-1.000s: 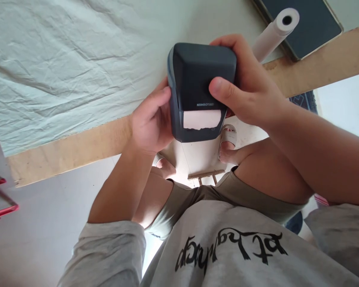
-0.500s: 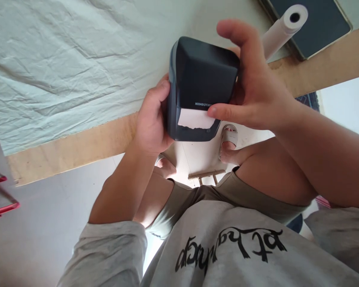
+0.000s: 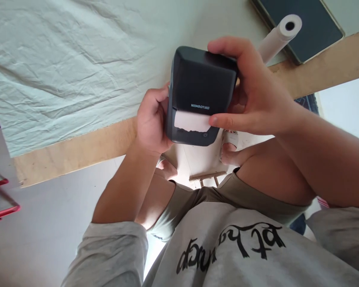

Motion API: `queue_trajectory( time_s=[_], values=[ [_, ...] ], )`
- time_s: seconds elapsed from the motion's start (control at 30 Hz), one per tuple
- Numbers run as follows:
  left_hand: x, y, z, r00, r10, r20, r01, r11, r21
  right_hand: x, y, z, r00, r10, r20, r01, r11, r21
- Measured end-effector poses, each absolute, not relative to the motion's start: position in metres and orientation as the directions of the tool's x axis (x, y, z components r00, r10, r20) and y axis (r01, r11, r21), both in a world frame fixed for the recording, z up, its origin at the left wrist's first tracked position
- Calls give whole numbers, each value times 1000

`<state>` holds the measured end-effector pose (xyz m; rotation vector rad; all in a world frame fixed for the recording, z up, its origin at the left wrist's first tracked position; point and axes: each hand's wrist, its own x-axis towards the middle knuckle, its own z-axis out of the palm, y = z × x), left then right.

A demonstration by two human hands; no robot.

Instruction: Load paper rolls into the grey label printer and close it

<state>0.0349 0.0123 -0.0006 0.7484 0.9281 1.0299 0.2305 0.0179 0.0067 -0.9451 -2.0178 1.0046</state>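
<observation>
A dark label printer (image 3: 202, 81) marked NIIMBOT is held up over the table's front edge. White paper (image 3: 191, 121) with a torn edge sticks out of its slot, below the lettering. My left hand (image 3: 152, 119) is closed around the printer's left side, some of its fingers hidden behind it. At the right side, my right hand (image 3: 254, 91) grips the printer, its thumb at the right end of the paper and its index finger on the top right corner. The other right fingers are partly hidden behind the printer.
Past my right hand, a white paper roll (image 3: 275, 40) with a dark core lies beside a dark tablet-like device (image 3: 311, 32). A wrinkled pale cloth (image 3: 77, 67) covers the table, whose wooden edge (image 3: 74, 147) shows. A red-edged rack (image 3: 2, 211) stands at the far left.
The right index finger, raised off the printer before, has come down onto its top corner. The printer has tilted slightly and sits a little lower in view.
</observation>
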Motion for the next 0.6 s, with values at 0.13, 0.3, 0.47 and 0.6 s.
queue_trajectory(
  time_s=[0.13, 0.3, 0.47, 0.6],
  values=[
    [34, 9, 3, 362, 921, -145, -409, 296, 863, 234, 12, 23, -290, 875, 389, 470, 484, -738],
    [32, 7, 4, 407, 904, -131, -296, 266, 917, 230, 7, 25, 84, 821, 565, 502, 455, -735],
    [35, 5, 4, 400, 910, -110, -337, 258, 906, 224, 11, 19, 133, 762, 634, 423, 535, -731],
    [37, 3, 2, 392, 914, -108, -351, 257, 901, 221, 6, 26, -134, 844, 519, 745, 431, -509]
  ],
)
